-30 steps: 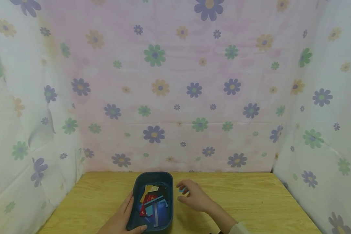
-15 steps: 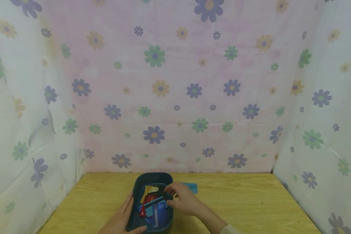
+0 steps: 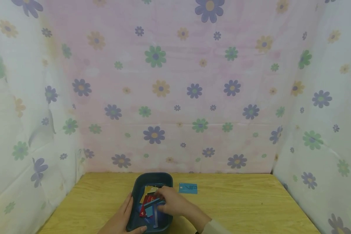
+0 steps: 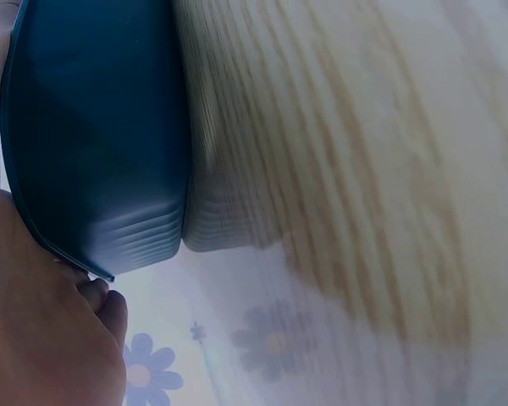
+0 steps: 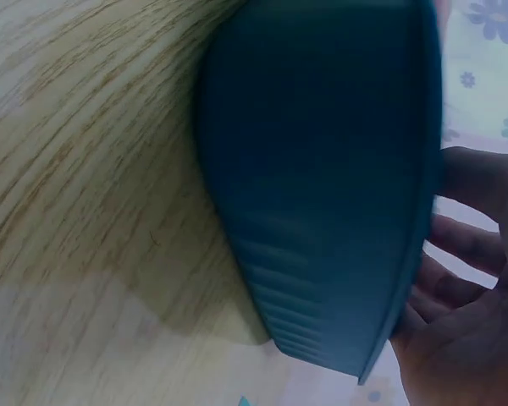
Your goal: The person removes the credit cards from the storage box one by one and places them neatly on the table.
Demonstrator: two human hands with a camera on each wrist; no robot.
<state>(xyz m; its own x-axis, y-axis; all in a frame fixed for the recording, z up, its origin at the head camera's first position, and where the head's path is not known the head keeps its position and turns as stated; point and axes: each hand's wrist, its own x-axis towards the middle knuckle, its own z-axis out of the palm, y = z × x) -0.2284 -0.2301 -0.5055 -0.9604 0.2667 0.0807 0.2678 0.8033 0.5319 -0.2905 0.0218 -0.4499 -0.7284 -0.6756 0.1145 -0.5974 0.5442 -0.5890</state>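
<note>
A dark blue plastic bin [image 3: 153,175] stands on the table with several cards inside. My left hand [image 3: 120,214] grips its left side, thumb over the near rim, fingers along the outer wall. My right hand [image 3: 174,202] reaches over the right rim with bent fingers among the cards, right at a light blue card with a dark stripe [image 3: 150,203]. I cannot tell if they pinch it. Around it lie a red card [image 3: 143,210], a gold card [image 3: 147,188] and a darker blue card [image 3: 156,219]. The right wrist view shows fingers behind the bin wall [image 5: 322,186], tips hidden.
A light blue card marked VIP [image 3: 188,188] lies flat on the wood-grain table [image 3: 237,201], right of the bin. Flowered cloth [image 3: 175,97] hangs behind the table and along both sides.
My right hand has let go of the VIP card, leaving it on the table, and has moved left over the rim into the bin. The left hand and bin stay in place.
</note>
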